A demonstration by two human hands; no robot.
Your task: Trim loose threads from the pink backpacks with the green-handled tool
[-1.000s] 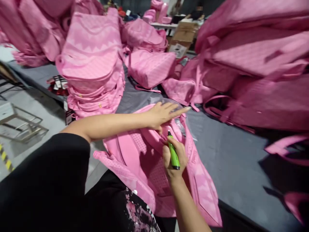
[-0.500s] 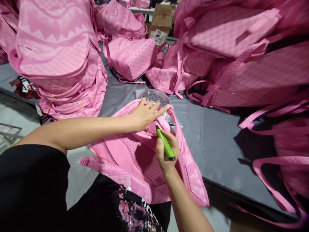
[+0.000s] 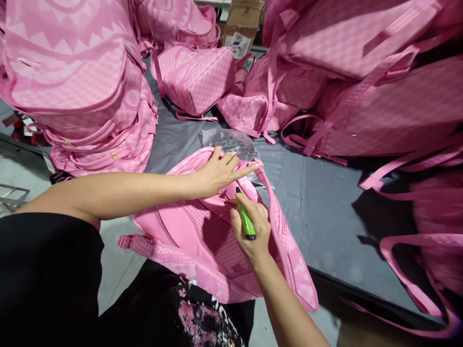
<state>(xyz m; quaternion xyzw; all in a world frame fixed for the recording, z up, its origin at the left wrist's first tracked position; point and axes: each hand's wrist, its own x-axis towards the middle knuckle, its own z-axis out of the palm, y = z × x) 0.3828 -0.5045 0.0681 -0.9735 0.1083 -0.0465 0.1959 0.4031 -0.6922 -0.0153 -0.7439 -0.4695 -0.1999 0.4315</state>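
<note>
A pink backpack (image 3: pixel 171 229) lies at the table's edge in front of me, its dotted inner panels and straps facing up. Across its top end rests my left hand (image 3: pixel 217 174), fingers spread and the forefinger stretched toward the right-hand strap. In my right hand (image 3: pixel 257 224) is a green marker pen (image 3: pixel 247 224) with black ends, its upper end pointing away from me, just below my left hand. The bag's fabric partly hides the right fingertips. Just beyond the backpack sits a clear plastic bag (image 3: pixel 231 140) with small dark pieces in it.
Stacked pink backpacks (image 3: pixel 83 82) rise at the left, and more pink bags (image 3: pixel 390 108) are heaped at the right. A smaller pink bag (image 3: pixel 197 79) stands behind. Farther back is a cardboard box (image 3: pixel 243 24). Grey cloth covers the table (image 3: pixel 321 212).
The right hand has turned slightly, and its fingers now cover more of the marker. The left forefinger reaches a little farther right along the strap. The view has shifted slightly.
</note>
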